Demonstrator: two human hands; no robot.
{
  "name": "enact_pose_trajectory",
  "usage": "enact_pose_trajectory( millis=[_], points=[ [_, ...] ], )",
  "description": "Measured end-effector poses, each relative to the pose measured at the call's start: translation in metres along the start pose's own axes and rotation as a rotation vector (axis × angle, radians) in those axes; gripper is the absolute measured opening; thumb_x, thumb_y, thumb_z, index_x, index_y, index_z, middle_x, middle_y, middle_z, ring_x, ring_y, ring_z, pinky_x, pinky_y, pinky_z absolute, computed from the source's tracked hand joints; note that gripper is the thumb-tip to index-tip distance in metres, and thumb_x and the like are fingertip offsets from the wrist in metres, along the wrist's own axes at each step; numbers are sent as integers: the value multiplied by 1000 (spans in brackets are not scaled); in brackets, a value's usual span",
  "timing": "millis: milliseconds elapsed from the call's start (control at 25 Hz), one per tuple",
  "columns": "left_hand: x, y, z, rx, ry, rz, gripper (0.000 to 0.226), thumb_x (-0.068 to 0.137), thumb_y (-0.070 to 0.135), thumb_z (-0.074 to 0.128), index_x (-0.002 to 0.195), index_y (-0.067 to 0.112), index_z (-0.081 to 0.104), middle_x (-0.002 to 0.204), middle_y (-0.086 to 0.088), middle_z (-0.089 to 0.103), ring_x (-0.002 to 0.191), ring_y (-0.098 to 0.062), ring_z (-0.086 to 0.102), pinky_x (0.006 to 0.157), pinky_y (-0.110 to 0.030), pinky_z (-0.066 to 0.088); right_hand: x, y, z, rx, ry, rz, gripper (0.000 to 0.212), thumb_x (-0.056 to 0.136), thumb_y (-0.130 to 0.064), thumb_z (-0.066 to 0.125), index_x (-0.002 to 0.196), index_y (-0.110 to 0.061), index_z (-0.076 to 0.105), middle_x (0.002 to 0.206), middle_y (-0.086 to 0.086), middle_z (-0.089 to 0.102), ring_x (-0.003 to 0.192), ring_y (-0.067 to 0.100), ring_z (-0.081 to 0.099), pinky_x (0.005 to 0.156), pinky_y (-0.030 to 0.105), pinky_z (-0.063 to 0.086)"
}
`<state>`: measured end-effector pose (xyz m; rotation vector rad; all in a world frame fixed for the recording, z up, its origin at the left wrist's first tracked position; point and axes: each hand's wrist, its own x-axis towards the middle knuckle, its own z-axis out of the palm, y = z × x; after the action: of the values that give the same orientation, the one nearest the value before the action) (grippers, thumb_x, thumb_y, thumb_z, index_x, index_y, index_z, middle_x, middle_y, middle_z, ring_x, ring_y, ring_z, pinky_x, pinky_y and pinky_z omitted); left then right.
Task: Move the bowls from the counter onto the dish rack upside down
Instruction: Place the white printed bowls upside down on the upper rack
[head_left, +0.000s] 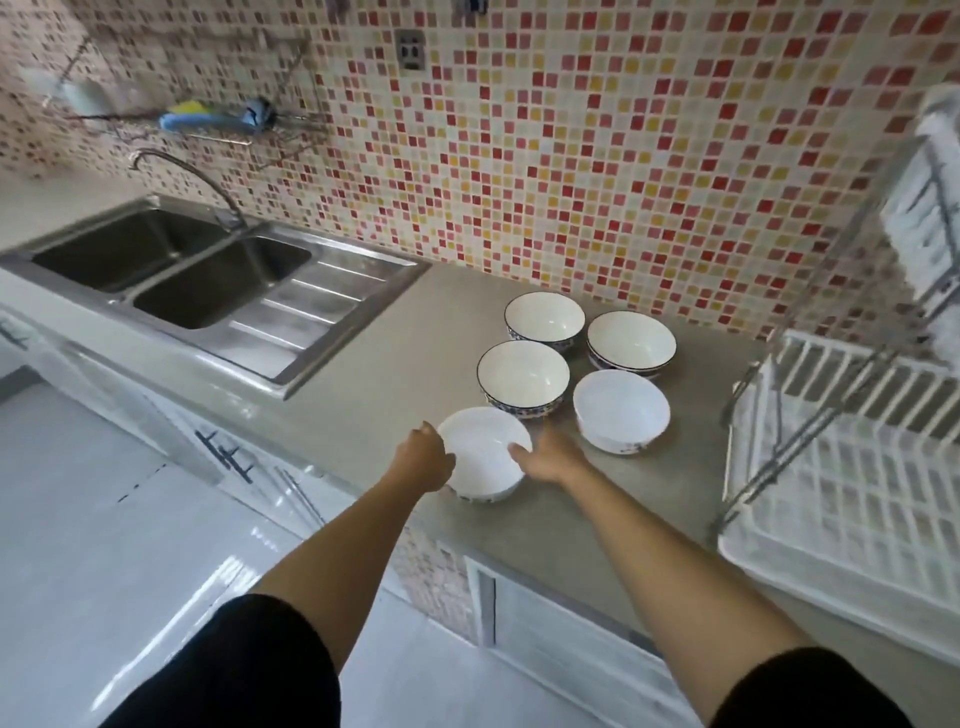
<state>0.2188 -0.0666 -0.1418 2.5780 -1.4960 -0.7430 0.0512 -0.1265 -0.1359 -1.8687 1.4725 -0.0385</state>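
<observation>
Several white bowls stand upright on the grey counter (395, 332). The nearest bowl (483, 457) sits close to the counter's front edge. My left hand (423, 460) grips its left rim and my right hand (550, 457) holds its right rim. Behind it stand a blue-patterned bowl (522, 379) and a plain white bowl (621, 408), with two more blue-rimmed bowls (544, 319) (631, 340) near the wall. The white dish rack (852, 483) stands at the right on the counter with nothing on its lower tier.
A steel double sink (171, 270) with a drainboard and a tap (187, 176) lies at the left. The mosaic tiled wall (571, 156) backs the counter. The rack's metal frame (810, 415) slants up at the right. The white floor lies below left.
</observation>
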Motion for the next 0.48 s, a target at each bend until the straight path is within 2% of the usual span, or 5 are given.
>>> enact_pose_trajectory(
  millis=[200,240,320,400,480],
  points=[
    [1,-15,26,-153,4,101,75,89,6,55,149,-3,10,138,-27,47,127,-42,46,102,-44,40,-1,19,42,233,-46,113,53,90,-15,51,141,-8,37,138,18,51,124,36,52,99,38,47],
    [-1,-14,22,-181,8,113,81,87,2,57,150,-2,6,139,-28,43,128,-42,44,103,-44,39,-5,22,43,297,-33,95,51,89,-8,49,139,-7,38,133,18,54,120,37,55,89,36,53],
    [-9,-11,8,-261,5,144,87,84,-2,59,151,1,4,141,-26,37,129,-41,41,103,-42,39,-20,19,34,408,0,38,46,91,-2,49,135,-3,36,124,14,54,113,34,58,60,15,54],
    [-19,-4,-16,-408,17,209,83,81,5,62,150,10,15,137,-19,39,126,-39,41,102,-43,43,-35,12,13,517,79,-52,44,94,-15,55,132,-7,33,129,9,50,108,26,59,55,9,51],
    [-38,11,-45,-631,42,303,69,80,28,61,141,16,31,127,-10,45,122,-35,46,98,-49,48,-53,2,-18,732,157,-116,36,95,-33,51,123,-23,33,131,1,47,109,24,59,64,16,56]
  ],
)
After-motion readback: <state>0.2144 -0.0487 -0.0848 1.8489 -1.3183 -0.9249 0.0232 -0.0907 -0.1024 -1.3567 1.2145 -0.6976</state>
